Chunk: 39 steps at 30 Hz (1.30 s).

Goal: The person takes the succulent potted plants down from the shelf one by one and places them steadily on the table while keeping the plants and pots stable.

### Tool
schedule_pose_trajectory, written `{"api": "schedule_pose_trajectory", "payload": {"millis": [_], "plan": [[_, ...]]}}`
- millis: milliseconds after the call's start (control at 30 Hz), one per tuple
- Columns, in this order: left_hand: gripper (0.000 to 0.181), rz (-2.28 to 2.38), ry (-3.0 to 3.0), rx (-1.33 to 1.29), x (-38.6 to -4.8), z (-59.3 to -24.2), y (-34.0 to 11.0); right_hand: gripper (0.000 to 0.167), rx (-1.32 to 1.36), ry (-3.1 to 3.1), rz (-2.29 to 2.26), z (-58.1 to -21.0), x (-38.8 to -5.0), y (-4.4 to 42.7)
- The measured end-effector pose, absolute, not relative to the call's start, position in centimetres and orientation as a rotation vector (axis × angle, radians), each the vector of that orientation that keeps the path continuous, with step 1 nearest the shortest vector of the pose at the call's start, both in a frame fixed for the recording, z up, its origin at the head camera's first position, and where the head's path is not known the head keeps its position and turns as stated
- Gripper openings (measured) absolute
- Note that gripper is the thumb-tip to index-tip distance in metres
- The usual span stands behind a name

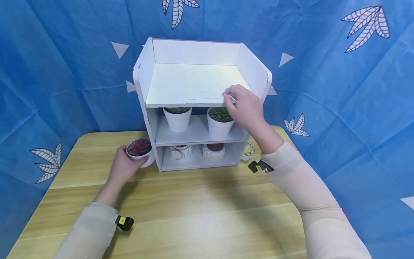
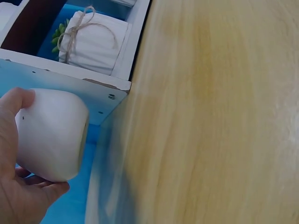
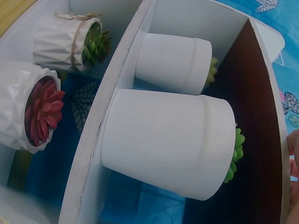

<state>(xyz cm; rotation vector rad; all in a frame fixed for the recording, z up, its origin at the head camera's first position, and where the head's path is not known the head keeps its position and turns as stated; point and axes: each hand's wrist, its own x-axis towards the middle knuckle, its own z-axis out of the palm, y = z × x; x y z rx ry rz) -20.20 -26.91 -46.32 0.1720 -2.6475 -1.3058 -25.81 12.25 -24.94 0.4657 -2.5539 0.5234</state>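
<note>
On the wooden table a white pot with a dark red succulent stands or hangs just left of the white shelf unit. My left hand grips this white pot from its left side, thumb and fingers on opposite sides. In the left wrist view its plant is hidden. My right hand holds the front edge of the unit's top board, towards the right, with curled fingers. Its fingers show only at the border of the right wrist view, beside the top board.
Two smooth white pots, one a potted green succulent, stand on the middle level. Below are a textured pot tied with twine and a textured pot with a red succulent. A small plant stands right of the unit. Blue curtain hangs behind.
</note>
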Motion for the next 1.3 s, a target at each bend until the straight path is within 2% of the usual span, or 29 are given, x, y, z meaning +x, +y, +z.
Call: {"api": "schedule_pose_trajectory", "payload": {"millis": [867,1300], "plan": [[0.100,-1.349,-2.656,0.143,-20.4,-48.1,-26.3,0.039,0.461,-2.561,0.519,-25.0,-25.7,12.2],[0.105,-1.366,-2.686,0.175,-20.4,-48.2,-26.5,0.039,0.461,-2.561,0.523,-24.9,-25.5,12.3]]}}
